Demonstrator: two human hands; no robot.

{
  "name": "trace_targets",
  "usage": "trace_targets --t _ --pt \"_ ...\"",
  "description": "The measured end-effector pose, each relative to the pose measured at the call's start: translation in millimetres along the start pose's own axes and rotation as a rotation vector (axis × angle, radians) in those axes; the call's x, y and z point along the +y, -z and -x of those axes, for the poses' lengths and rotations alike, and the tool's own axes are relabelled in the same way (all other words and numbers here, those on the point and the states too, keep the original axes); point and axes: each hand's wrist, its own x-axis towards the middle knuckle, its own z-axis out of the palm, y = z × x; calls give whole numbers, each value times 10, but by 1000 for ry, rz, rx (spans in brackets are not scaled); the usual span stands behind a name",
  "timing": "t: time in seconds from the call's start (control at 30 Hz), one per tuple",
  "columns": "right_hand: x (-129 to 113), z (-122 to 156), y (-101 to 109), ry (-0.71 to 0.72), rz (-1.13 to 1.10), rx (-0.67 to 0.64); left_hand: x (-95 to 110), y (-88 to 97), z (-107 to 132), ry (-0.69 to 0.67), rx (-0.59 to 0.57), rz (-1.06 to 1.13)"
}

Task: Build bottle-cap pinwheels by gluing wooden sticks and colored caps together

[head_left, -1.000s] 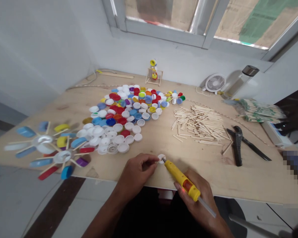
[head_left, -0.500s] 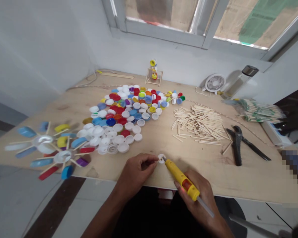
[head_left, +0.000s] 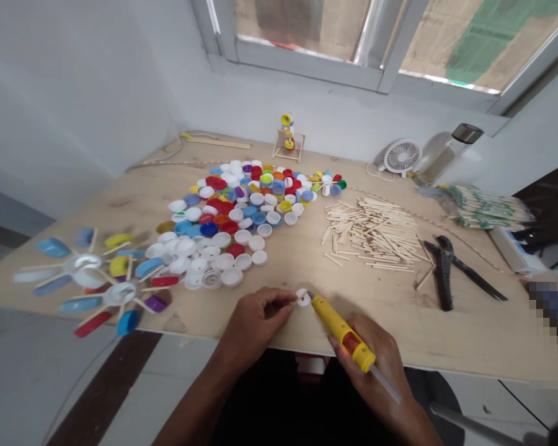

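My right hand (head_left: 376,359) is wrapped round a yellow hot glue gun (head_left: 341,331), with a clear glue stick poking out of its back end. The gun's nozzle points at a small white bottle cap (head_left: 303,301) lying on the table near the front edge; whether it touches the cap I cannot tell. Between thumb and forefinger, my left hand (head_left: 255,319) pinches a short wooden stick (head_left: 300,298), whose far end reaches over the cap.
Left of the hands lie a heap of coloured bottle caps (head_left: 232,207) and two spoked cap wheels (head_left: 119,292). To the right are a pile of wooden sticks (head_left: 376,232) and a black-handled cutter (head_left: 445,272). Behind stand a fan (head_left: 402,156) and a bottle (head_left: 449,155).
The glue gun has drawn back slightly to the right, its nozzle now nearer the cap's right edge. My left hand stays almost still with the stick.
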Motion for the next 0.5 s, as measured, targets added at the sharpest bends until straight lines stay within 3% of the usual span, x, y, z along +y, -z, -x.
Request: trace_targets --t 0.5 --pt "7 -2 3 63 7 -5 -9 15 -14 6 -18 16"
